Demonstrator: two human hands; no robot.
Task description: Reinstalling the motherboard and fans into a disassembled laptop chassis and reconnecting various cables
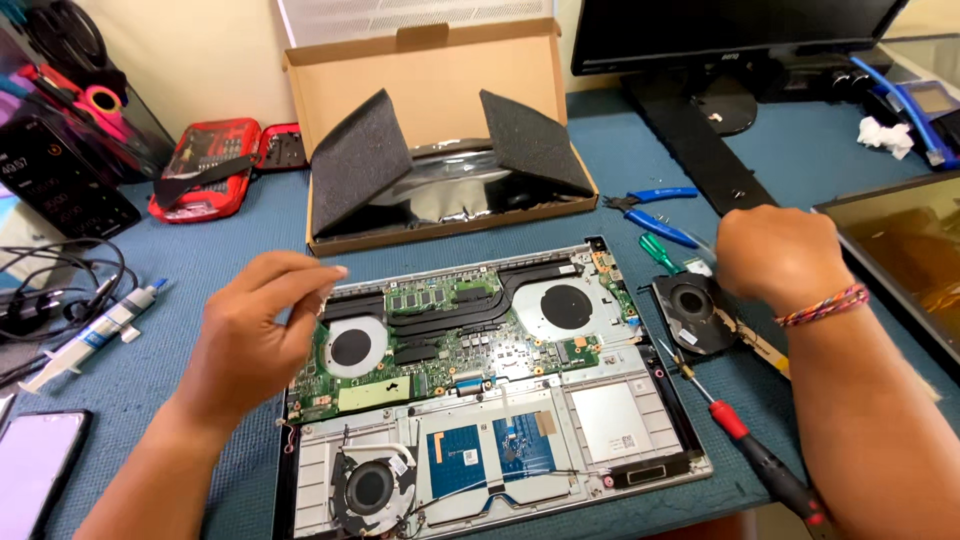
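The left hand [255, 330] hovers over the left edge of an opened laptop [480, 390], thumb and fingertips pinched together; whether anything tiny sits between them cannot be told. The right hand [775, 255] is closed in a loose fist to the right, above a loose black fan [690, 310], apparently gripping a green-handled tool [660, 255] whose handle pokes out to its left. A woven bracelet [825, 305] circles that wrist.

The laptop lies in the middle of a blue table mat [230, 230], its base cover off, showing a green circuit board, two fans and black heat pipes. A third fan rests on its near left corner. A red-handled screwdriver [765, 460] lies at the near right. Blue-handled pliers [650, 210] lie beyond the right hand. Farther back stands an open cardboard box [430, 70] with dark foam pads. A syringe of paste [95, 335] lies on the left.
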